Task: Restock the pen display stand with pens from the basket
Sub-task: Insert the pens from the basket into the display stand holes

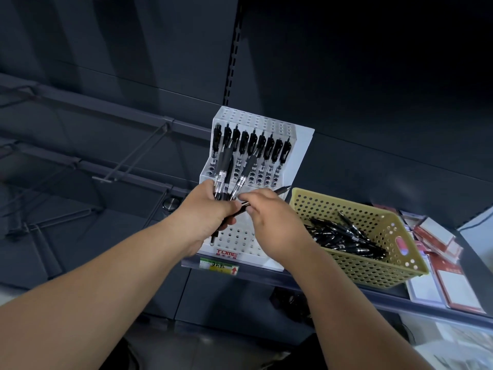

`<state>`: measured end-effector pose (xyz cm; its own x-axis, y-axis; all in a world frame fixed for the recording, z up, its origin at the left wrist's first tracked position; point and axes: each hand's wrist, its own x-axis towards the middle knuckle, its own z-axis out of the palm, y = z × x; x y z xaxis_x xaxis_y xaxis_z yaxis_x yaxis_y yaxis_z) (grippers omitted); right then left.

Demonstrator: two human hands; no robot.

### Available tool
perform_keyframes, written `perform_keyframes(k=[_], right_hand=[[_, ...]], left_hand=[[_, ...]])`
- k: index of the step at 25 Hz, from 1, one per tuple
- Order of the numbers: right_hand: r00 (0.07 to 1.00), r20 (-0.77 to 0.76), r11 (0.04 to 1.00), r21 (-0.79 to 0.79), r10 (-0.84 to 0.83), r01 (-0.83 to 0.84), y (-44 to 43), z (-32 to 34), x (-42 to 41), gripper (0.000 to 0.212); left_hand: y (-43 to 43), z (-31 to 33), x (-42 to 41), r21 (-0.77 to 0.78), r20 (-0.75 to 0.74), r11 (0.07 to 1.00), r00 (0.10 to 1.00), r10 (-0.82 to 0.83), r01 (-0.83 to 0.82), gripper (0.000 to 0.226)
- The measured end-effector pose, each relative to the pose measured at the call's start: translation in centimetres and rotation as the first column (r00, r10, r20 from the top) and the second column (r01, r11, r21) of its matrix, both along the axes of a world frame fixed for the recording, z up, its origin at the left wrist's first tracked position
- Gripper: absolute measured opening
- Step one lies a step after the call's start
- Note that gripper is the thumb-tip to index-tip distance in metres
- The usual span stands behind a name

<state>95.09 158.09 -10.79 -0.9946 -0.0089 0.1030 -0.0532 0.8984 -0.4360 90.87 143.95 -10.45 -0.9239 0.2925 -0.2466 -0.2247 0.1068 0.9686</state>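
Pens [222,170] bunched in left hand [209,210] grip; right hand [270,222] pinches one pen [281,190] over stand [301,145] front tiers.

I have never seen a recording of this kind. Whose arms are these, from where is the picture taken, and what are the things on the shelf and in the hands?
There is no machine here: these are a person's two bare arms. The one picture comes from a camera worn on the head, looking forward and down, so the arms enter from below. The left hand grips a bundle of pens. The right hand pinches a single pen beside that bundle. Behind the hands, on a dark shelf, stands a white display stand full of small holes. A row of black pens already stands in its upper step. To its right sits a yellow basket holding loose pens. Further right lie red and white packs.
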Motion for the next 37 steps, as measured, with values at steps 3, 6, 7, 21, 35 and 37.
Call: perform_keyframes(k=[3, 6, 7, 21, 35, 37], right_hand=[[0.999, 0.033, 0.999, 0.042, 0.009, -0.01, 0.0, 0.6, -0.4, 0.032], [0.99, 0.027, 0.974, -0.173, -0.141, 0.144, 0.1, 1.7, -0.7, 0.015], [0.979, 0.048, 0.922, -0.331, -0.198, 0.203, 0.1, 2.2, -1.1, 0.011], [0.892, -0.256, 0.779, -0.609, -0.372, 0.15, -1.7, 4.5, -11.9, 0.018], [0.917, -0.216, 0.927, -0.247, -0.336, 0.282, -2.9, -0.1, -14.3, 0.023], [0.918, -0.197, 0.923, -0.249, -0.345, 0.293, -3.0, 0.1, -14.3, 0.023]], left_hand=[[-0.5, 0.3, -0.5, 0.027, -0.026, 0.999, 0.999, 0.028, -0.027, 0.027], [-1.3, 0.7, -1.5, 0.199, 0.062, 0.968, 0.988, 0.145, -0.154, 0.018], [-1.6, 0.7, -1.9, 0.229, 0.082, 0.955, 0.981, 0.176, -0.19, 0.015], [-3.5, -0.3, -5.1, 0.288, 0.114, 0.927, 0.97, 0.216, -0.241, 0.011], [-4.7, -1.2, -6.1, 0.288, 0.154, 0.921, 0.962, 0.227, -0.263, 0.011], [-4.7, -0.9, -5.8, 0.294, 0.168, 0.919, 0.961, 0.221, -0.263, 0.01]])
